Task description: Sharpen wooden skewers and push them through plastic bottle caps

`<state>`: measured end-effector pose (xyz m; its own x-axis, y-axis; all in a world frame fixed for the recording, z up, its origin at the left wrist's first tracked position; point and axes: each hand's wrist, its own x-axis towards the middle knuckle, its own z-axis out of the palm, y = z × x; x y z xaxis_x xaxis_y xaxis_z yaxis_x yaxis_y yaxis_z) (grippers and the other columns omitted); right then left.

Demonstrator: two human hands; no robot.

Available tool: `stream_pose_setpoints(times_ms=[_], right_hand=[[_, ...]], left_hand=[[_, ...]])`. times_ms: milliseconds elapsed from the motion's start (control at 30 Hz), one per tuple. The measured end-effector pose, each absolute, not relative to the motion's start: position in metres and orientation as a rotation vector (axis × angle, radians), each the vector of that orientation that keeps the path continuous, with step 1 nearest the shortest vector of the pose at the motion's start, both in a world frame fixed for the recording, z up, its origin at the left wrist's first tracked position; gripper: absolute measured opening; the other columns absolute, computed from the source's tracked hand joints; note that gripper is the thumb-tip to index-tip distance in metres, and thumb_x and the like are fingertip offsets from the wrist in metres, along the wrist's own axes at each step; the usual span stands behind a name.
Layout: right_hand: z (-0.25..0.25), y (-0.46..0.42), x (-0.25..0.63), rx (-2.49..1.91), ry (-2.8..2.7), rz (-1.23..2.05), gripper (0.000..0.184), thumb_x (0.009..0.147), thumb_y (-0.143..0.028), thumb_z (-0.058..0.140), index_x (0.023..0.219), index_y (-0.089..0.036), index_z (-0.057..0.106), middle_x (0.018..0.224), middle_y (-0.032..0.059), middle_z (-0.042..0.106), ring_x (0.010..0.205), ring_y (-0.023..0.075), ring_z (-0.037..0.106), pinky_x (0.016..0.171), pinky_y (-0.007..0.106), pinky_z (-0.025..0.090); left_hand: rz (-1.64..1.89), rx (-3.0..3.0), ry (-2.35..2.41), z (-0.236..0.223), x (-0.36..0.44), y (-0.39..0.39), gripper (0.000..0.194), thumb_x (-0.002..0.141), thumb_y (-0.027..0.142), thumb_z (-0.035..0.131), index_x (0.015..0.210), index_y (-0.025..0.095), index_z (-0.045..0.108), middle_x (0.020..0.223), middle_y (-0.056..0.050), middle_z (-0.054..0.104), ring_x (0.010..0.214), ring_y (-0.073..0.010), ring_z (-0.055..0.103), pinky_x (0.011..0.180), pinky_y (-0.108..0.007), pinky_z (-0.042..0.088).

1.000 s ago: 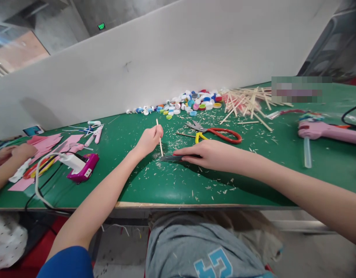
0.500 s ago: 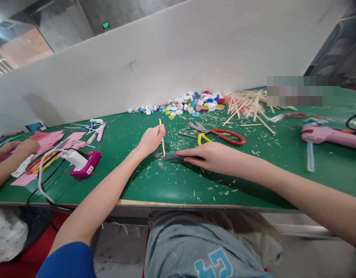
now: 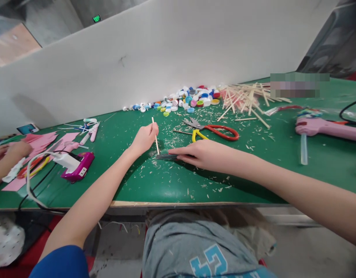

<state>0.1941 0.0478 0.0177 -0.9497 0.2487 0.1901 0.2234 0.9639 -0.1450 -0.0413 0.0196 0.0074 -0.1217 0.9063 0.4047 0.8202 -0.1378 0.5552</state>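
Our left hand (image 3: 145, 138) pinches the wooden stick (image 3: 157, 144) and our right (image 3: 208, 155) clasps the dark blade (image 3: 166, 157); we should shave lightly, fingers above its edge.

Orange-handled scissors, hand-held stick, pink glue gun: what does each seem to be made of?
Scissors: grey metal blades with a dull shine; smooth orange handles, perhaps plastic-coated.
Stick: probably unvarnished wood, being pale and matt.
Glue gun: likely plastic, judging by its smooth, evenly pink body.
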Motion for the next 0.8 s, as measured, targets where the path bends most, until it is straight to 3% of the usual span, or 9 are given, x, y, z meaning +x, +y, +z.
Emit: stream_pose_setpoints(times_ms=[400,800], right_hand=[[0.035,0.058,0.202,-0.420,-2.796,0.176,0.037,0.095,-0.036,0.041,0.129,-0.037,0.055,0.067,-0.0034,0.065,0.046,0.0072,0.044,0.047,0.021,0.027],[0.029,0.053,0.198,-0.399,-2.872,-0.058,0.036,0.095,-0.034,0.042,0.128,-0.038,0.056,0.074,-0.0010,0.068,0.055,0.0106,0.054,0.048,0.022,0.027]], left_hand=[[1.056,2.059,2.026,0.011,-0.042,0.019,0.043,0.094,0.038,0.026,0.059,0.020,0.043,0.047,0.003,0.043,0.045,-0.0090,0.040,0.052,-0.025,0.032],[1.020,2.140,2.092,0.011,-0.043,0.020,0.043,0.094,0.036,0.025,0.058,0.019,0.042,0.048,0.002,0.043,0.047,-0.0096,0.041,0.052,-0.025,0.029]])
